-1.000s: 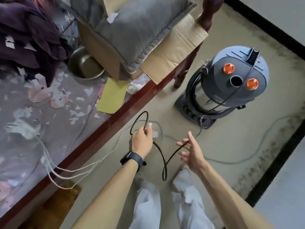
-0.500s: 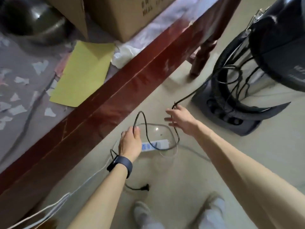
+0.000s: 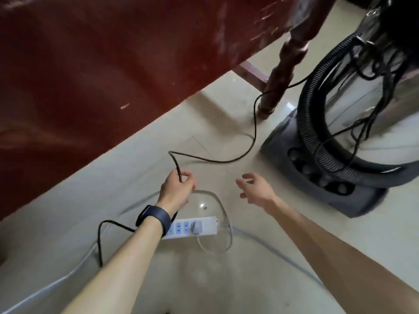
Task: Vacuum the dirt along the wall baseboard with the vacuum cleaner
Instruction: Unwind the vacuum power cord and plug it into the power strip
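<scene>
The vacuum cleaner, a steel drum on a grey base with a black ribbed hose looped round it, stands on the floor at the right. Its thin black power cord runs across the tiles to my left hand, which grips the cord just above a white power strip. A grey-white plug sits in one of the strip's sockets. My right hand hovers open above the floor between the strip and the vacuum base, holding nothing. No baseboard is in view.
A dark red wooden bed frame fills the upper left, with its turned leg close to the vacuum. White cables trail over the beige tile floor around the strip.
The view has dropped much lower and closer to the floor. My left hand kept hold of the cord near the strip. My right hand let go of the cord and drew back, open.
</scene>
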